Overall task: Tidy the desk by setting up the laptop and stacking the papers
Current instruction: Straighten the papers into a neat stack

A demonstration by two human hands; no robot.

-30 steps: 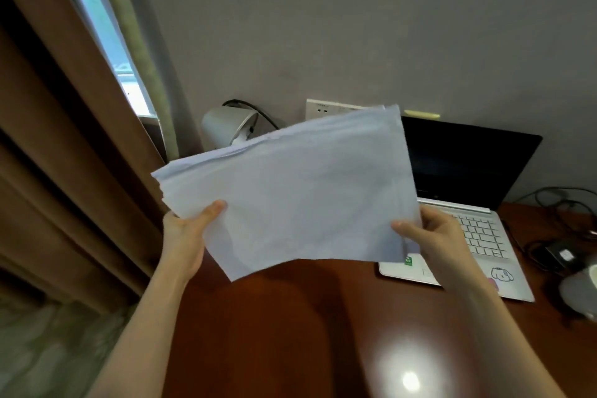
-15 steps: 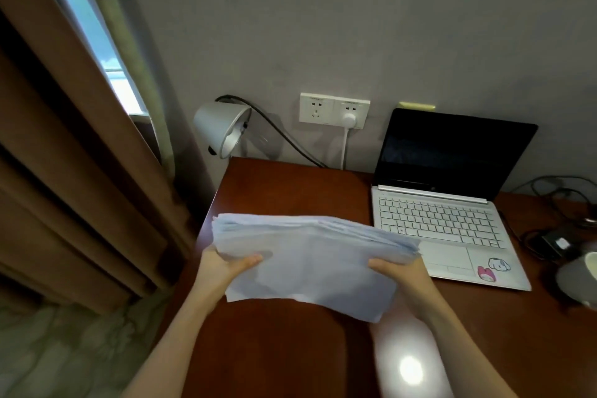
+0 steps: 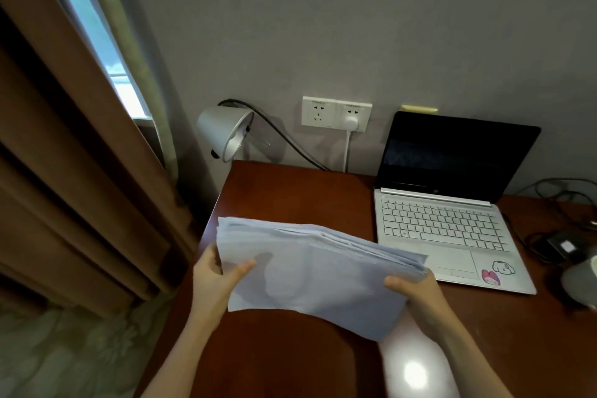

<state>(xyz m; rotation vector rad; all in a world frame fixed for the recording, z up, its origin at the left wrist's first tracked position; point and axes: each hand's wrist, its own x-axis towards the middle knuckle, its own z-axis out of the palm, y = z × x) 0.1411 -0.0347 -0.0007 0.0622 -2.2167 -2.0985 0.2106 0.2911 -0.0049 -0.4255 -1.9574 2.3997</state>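
Note:
A stack of white papers (image 3: 319,271) is held low over the left part of the brown desk (image 3: 290,191), its top sheet facing me and its sheet edges showing along the far side. My left hand (image 3: 216,278) grips the stack's left edge, thumb on top. My right hand (image 3: 416,291) grips the right edge, thumb on top too. The silver laptop (image 3: 442,226) stands open at the desk's right, screen dark, with cartoon stickers on its palm rest. The papers' right corner reaches the laptop's front left corner.
A silver desk lamp (image 3: 223,132) hangs over the desk's back left corner. A wall socket (image 3: 336,113) holds a white plug. Black cables and a charger (image 3: 562,245) lie at the right edge, beside a grey object (image 3: 581,281). Brown curtains (image 3: 74,171) hang at the left.
The stack came down from upright in front of the laptop to low and nearly flat over the desk. Both hands kept their grip on its edges.

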